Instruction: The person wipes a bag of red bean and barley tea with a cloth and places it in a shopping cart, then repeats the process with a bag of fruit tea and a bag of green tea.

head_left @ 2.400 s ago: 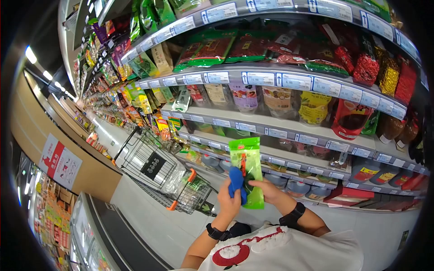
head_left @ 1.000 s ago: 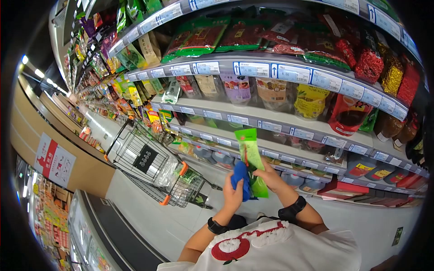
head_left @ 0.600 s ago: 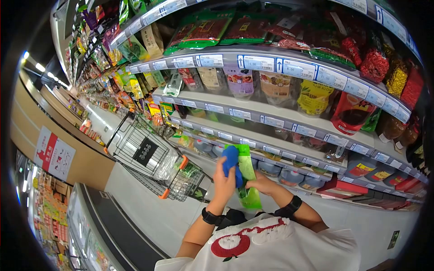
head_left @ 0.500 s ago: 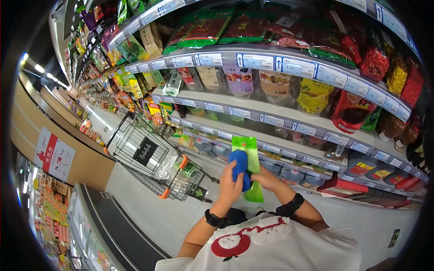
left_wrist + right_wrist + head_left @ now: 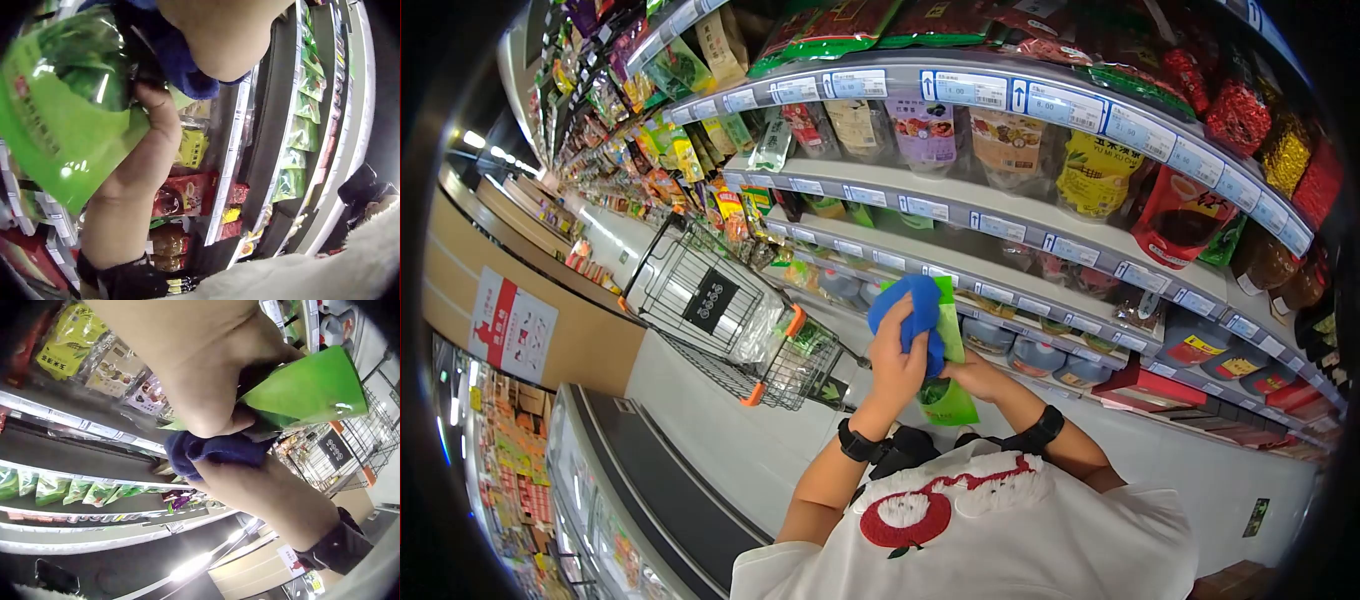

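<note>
My left hand (image 5: 897, 358) holds a blue cloth (image 5: 926, 318) against the face of a bright green pouch (image 5: 952, 404). The cloth covers much of the pouch's upper half in the head view. My right hand (image 5: 982, 378) grips the pouch by its right edge, thumb on the near side. In the left wrist view, the pouch (image 5: 44, 140) has a see-through window with dark green contents. The cloth (image 5: 164, 44) appears there under my left hand. From the right wrist, the cloth (image 5: 219, 452) is bunched beside the green pouch (image 5: 312, 387).
Ahead run curved shelves (image 5: 1040, 205) of bagged goods with price tags. Large bottles (image 5: 1036, 356) stand on the lowest level. A wire shopping cart (image 5: 700, 345) with a few packages is at left on the floor. A dark-edged freezer case (image 5: 665, 470) lies nearer on the left.
My left hand has rubbed the cloth about over the pouch, and the cloth is now more spread out and higher. My right hand keeps its hold. The head view has tilted slightly downward.
</note>
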`<state>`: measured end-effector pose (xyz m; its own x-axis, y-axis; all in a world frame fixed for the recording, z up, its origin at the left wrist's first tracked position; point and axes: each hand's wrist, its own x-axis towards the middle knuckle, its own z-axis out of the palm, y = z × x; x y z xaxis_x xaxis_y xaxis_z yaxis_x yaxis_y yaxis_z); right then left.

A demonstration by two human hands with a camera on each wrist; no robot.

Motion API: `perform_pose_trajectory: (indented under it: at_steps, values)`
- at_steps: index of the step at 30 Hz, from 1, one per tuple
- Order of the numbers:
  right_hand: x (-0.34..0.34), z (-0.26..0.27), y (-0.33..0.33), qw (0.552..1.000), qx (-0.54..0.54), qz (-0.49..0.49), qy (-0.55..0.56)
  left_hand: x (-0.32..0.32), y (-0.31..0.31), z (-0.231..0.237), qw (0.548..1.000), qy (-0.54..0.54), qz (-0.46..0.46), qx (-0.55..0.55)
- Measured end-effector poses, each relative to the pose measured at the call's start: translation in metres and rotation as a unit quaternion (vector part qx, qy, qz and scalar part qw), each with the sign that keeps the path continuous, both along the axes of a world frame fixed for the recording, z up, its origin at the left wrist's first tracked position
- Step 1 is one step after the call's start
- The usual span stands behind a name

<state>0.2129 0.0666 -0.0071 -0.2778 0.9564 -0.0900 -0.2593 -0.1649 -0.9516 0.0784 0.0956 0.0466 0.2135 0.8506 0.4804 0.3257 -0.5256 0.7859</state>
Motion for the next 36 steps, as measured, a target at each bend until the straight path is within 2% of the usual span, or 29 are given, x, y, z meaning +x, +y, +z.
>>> perform_pose_trajectory:
  at_steps: [1,2,5,6,9,13,19,22,23,24,25,26,29,33,34,36]
  values:
    - [-0.002,-0.003,-0.001,0.999,-0.016,-0.005,0.033,0.0,0.0,0.003,1.0,0.009,-0.018,-0.01]
    - [0.0,-0.004,0.001,1.0,-0.014,0.012,0.018,0.002,-0.001,0.008,0.997,0.045,-0.03,0.058]
    - [0.007,0.006,-0.001,0.988,-0.11,-0.036,0.098,0.001,0.002,0.013,0.986,0.091,-0.122,0.067]
    - [0.013,0.008,-0.001,0.987,-0.125,-0.044,0.094,-0.001,0.001,0.012,0.981,0.104,-0.139,0.08]
    - [0.018,0.014,0.002,0.982,-0.098,-0.112,0.119,-0.004,-0.005,0.014,0.973,0.132,-0.165,0.091]
    - [0.031,0.027,0.007,0.976,-0.131,-0.103,0.138,-0.01,-0.011,0.003,0.975,0.127,-0.165,0.074]
    - [0.028,0.025,0.009,0.971,-0.081,-0.152,0.164,-0.014,-0.018,-0.027,0.989,0.066,-0.111,0.066]
    - [0.028,0.032,0.005,0.968,-0.078,-0.181,0.156,-0.018,-0.025,-0.046,0.997,0.06,-0.034,-0.033]
    - [0.029,0.032,0.005,0.966,-0.072,-0.189,0.16,-0.017,-0.023,-0.054,0.985,-0.069,-0.035,-0.153]
    - [0.03,0.032,0.005,0.964,-0.066,-0.198,0.165,-0.015,-0.02,-0.062,0.942,-0.196,-0.035,-0.268]
    - [0.031,0.034,0.004,0.964,-0.05,-0.194,0.173,-0.014,-0.019,-0.068,0.87,-0.317,-0.033,-0.376]
    - [0.031,0.038,0.002,0.964,-0.034,-0.191,0.181,-0.019,-0.017,-0.072,0.814,-0.372,-0.074,-0.439]
    - [0.032,0.041,0.0,0.959,-0.014,-0.168,0.226,-0.023,-0.017,-0.072,0.64,-0.536,-0.203,-0.512]
    - [0.04,0.045,-0.005,0.94,-0.054,-0.1,0.321,-0.026,-0.007,-0.078,0.623,-0.538,-0.248,-0.511]
    - [0.042,0.044,-0.005,0.934,-0.069,-0.087,0.339,-0.026,-0.004,-0.075,0.636,-0.532,-0.238,-0.506]
    - [0.046,0.044,-0.006,0.921,-0.098,-0.059,0.373,-0.028,-0.006,-0.065,0.593,-0.56,-0.249,-0.522]
